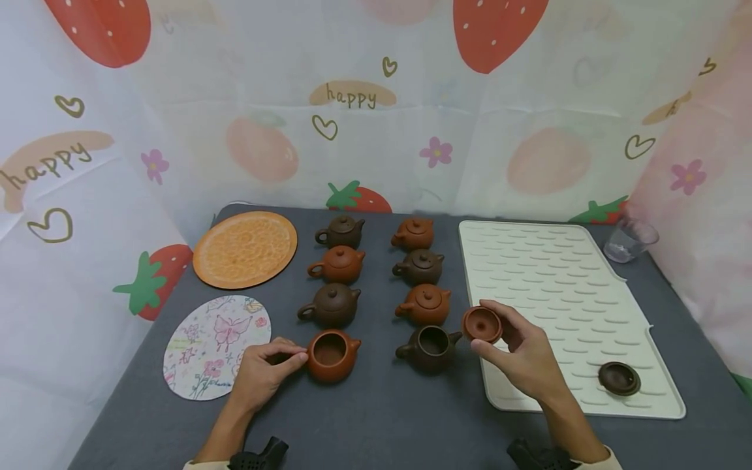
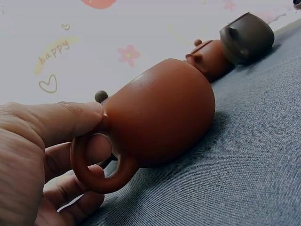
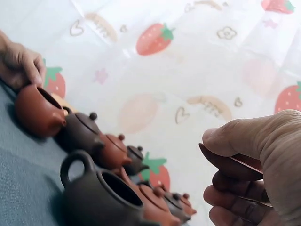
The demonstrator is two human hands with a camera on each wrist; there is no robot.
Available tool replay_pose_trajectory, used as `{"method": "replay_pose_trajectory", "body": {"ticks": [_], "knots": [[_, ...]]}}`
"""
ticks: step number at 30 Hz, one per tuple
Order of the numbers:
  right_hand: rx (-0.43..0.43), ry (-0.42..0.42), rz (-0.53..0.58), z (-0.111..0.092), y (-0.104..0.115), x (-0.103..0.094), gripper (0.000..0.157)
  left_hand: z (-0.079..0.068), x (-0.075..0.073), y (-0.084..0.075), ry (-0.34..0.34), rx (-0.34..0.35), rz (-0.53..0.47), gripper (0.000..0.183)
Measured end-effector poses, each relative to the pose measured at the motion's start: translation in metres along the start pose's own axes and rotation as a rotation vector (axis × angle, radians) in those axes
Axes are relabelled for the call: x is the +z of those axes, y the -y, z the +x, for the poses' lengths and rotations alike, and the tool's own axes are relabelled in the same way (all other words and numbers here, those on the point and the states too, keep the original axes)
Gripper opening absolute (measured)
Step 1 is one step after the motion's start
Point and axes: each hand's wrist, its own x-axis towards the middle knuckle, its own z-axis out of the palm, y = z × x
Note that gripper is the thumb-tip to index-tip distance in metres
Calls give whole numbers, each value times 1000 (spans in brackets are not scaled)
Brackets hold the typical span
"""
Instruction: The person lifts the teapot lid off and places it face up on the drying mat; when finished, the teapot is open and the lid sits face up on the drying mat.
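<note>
My left hand (image 1: 263,373) pinches the loop handle (image 2: 96,181) of a lidless reddish-brown clay teapot (image 2: 162,113), thumb on top of it. The teapot's open mouth faces up, and its spout points right. In my right hand (image 1: 525,356) is a reddish-brown teapot lid (image 1: 483,324), gripped by its edge between thumb and fingers. The lid's hollow underside faces the head camera, and it is held up over the left edge of the white mat. Just left of it stands a lidless dark brown teapot (image 1: 431,362). The dark lid (image 1: 619,378) lies on the mat.
Behind the lidless pots, two columns of lidded teapots, such as a dark one (image 1: 333,307) and a reddish one (image 1: 427,305), run back. A white ridged mat (image 1: 529,261) lies right, with a clear cup (image 1: 628,241) beyond. Left are an orange round mat (image 1: 245,249) and a butterfly-patterned mat (image 1: 202,346).
</note>
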Motion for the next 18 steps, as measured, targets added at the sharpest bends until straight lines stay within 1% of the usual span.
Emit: {"method": "replay_pose_trajectory", "body": {"ticks": [2,10,18], "knots": [[24,-2,-15,-3,-2,-5,62,0,0,-1,1,-3,-2,9],[37,-76,-58,-14,-7,-20,61,0,1,1,6,15,-11,10],[107,-167,-93,-30,-15,-29,62,-1,1,0,-8,-12,0,10]]}}
